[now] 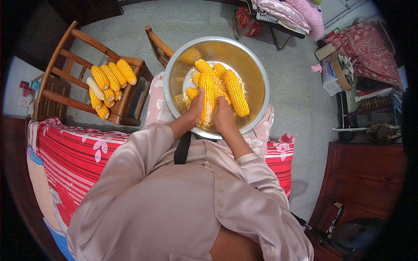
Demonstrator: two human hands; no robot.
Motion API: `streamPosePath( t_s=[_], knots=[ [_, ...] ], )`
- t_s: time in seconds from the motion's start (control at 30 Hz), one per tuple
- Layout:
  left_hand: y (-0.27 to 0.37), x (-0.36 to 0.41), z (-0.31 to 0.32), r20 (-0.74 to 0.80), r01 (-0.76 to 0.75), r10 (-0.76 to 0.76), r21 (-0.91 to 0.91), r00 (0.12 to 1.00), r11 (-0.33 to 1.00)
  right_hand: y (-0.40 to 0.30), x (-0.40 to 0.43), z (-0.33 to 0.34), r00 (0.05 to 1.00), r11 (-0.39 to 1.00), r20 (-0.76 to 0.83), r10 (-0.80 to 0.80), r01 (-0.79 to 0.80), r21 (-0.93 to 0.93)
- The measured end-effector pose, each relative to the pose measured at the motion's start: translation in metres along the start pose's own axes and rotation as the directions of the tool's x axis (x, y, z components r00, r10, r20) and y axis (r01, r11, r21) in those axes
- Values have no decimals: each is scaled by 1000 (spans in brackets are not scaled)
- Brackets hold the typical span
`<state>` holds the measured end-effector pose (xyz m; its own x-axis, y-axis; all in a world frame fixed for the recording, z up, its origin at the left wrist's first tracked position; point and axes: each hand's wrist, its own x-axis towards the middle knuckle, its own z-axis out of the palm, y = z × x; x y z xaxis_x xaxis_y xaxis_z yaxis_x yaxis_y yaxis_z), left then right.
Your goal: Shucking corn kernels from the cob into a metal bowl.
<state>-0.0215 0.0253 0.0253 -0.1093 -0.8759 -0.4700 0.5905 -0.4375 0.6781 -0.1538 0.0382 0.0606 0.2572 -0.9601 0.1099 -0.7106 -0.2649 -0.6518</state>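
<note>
An ear of yellow corn (206,84) points away from me inside a large stainless-steel basin (258,70). My left hand (196,108) grips its left side with the thumb along the kernels. On the right, my right hand (223,115) is curled against the same ear, its fingertips partly hidden. A pale patch without kernels shows on the lower part of this ear, between my hands. Beneath and around it lie several more ears, including a full one (235,93) leaning at the right. Loose kernels (241,81) are scattered on the basin's bottom.
The basin rests on my lap over a pink floral cloth (158,109). At the left, a wooden chair (129,112) bears several corn ears (112,78) and a bare cob (95,88). A folding seat with bedding (284,14), a cardboard box (338,73) and a wooden cabinet (362,166) stand farther off.
</note>
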Motion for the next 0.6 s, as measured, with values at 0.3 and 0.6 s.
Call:
streamPosePath(
  t_s=[0.3,0.6],
  knots=[
    [2,-4,3,-38,-5,6,35,999,999,-17,4,-10,999,997,36,-35,37,-64],
    [3,-3,4,-5,39,-40,-25,999,999,10,6,-2,996,989,25,87,-83,-120]
  ],
)
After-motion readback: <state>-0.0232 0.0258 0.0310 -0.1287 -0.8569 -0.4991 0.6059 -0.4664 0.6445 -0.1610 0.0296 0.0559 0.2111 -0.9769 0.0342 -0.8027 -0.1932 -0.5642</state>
